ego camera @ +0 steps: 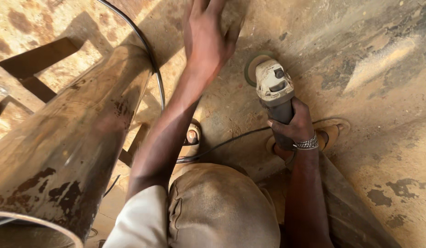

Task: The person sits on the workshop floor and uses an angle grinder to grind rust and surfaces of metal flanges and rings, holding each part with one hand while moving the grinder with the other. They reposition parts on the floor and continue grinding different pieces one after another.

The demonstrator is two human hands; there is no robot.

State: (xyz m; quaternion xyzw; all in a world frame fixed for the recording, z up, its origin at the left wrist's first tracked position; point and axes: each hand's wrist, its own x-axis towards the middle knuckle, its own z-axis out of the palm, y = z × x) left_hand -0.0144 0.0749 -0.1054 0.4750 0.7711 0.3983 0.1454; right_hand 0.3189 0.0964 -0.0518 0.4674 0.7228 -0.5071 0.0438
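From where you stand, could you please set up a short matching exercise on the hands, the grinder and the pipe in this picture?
Column one:
1. left hand
2. right hand
3. angle grinder
4. metal pipe

Column two:
A. lies at the left, rust-patched, open end towards the camera
B. stretched forward, palm down, fingers open
C. wrapped round a dark handle, bracelet at the wrist
D. dusty pale head, disc pointing away from the person

Pairs: 1-B, 2-C, 3-D, 4-A
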